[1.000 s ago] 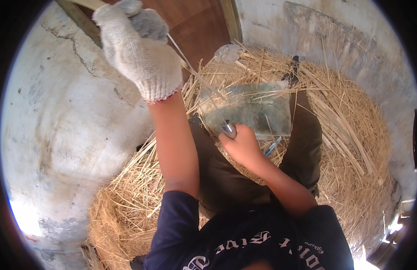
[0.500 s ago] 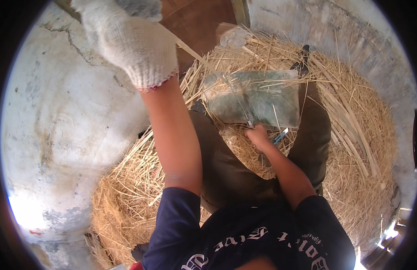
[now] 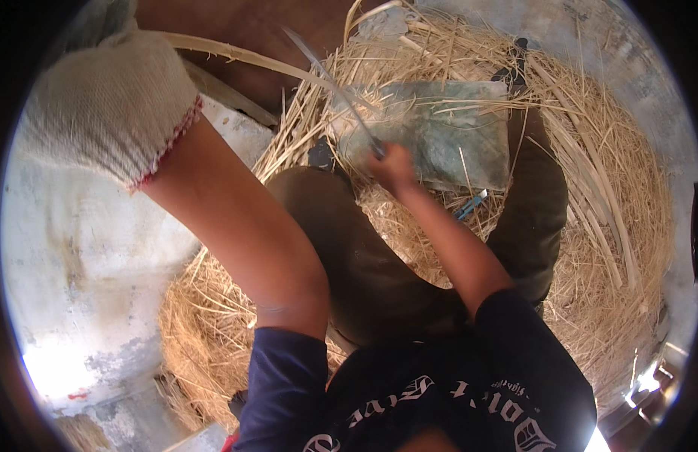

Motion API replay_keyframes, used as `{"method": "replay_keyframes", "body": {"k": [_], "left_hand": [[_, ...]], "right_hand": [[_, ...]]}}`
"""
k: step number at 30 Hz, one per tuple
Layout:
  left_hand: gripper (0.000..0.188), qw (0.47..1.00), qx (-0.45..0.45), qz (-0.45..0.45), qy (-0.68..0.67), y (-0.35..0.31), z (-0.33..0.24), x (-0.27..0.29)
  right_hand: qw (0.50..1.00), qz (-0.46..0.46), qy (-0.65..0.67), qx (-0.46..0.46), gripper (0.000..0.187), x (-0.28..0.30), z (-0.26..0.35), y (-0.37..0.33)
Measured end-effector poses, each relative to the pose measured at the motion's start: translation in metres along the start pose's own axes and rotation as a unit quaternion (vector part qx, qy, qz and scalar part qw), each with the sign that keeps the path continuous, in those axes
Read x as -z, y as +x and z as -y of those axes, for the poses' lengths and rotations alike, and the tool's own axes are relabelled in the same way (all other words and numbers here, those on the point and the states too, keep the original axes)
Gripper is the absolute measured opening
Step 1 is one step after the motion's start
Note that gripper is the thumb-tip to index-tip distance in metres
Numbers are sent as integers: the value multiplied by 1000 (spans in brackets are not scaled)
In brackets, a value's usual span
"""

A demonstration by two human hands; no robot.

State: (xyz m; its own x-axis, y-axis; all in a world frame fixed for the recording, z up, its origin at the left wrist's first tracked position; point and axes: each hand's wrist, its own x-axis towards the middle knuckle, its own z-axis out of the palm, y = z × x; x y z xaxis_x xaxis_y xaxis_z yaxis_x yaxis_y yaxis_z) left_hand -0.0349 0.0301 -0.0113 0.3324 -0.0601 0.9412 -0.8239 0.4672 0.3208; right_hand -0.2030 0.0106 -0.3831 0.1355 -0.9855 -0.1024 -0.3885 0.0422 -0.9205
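Note:
At the upper left, my left hand (image 3: 100, 105) is raised in a white knitted glove with a red cuff edge. Its fingers are partly cut off by the rim, but a long, thin bamboo strip (image 3: 236, 51) runs out from the glove and bends down to the right. My bare right hand (image 3: 394, 167) is closed round the handle of a knife (image 3: 349, 109), whose long blade points up and left, across the strip. Below the blade lies a worn green-grey pad (image 3: 454, 143) between my legs, with loose fibres on it.
Pale shavings (image 3: 590, 301) heap up all round my legs. Longer split strips (image 3: 590, 177) lie at the right. A blue cutter knife (image 3: 470, 205) rests on the shavings by the pad. Stained walls (image 3: 100, 264) close in on the left and right.
My left hand has swung further left and drawn the strip with it. My right hand has moved up and left with the knife, over the pad's left side.

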Motion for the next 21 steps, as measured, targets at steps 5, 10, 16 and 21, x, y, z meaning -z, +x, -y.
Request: {"method": "replay_keyframes", "body": {"k": [5, 10, 16, 21], "left_hand": [[30, 963, 56, 14, -262, 18, 26, 3], [34, 999, -25, -5, -44, 34, 32, 12], [33, 867, 119, 108, -472, 20, -20, 10], [25, 794, 147, 135, -575, 15, -60, 8]], "right_hand": [[944, 128, 35, -302, 38, -7, -136, -2], [864, 169, 312, -358, 28, -4, -170, -29], [965, 63, 59, -249, 34, 7, -144, -34], [981, 4, 111, -162, 30, 40, -30, -26]]}}
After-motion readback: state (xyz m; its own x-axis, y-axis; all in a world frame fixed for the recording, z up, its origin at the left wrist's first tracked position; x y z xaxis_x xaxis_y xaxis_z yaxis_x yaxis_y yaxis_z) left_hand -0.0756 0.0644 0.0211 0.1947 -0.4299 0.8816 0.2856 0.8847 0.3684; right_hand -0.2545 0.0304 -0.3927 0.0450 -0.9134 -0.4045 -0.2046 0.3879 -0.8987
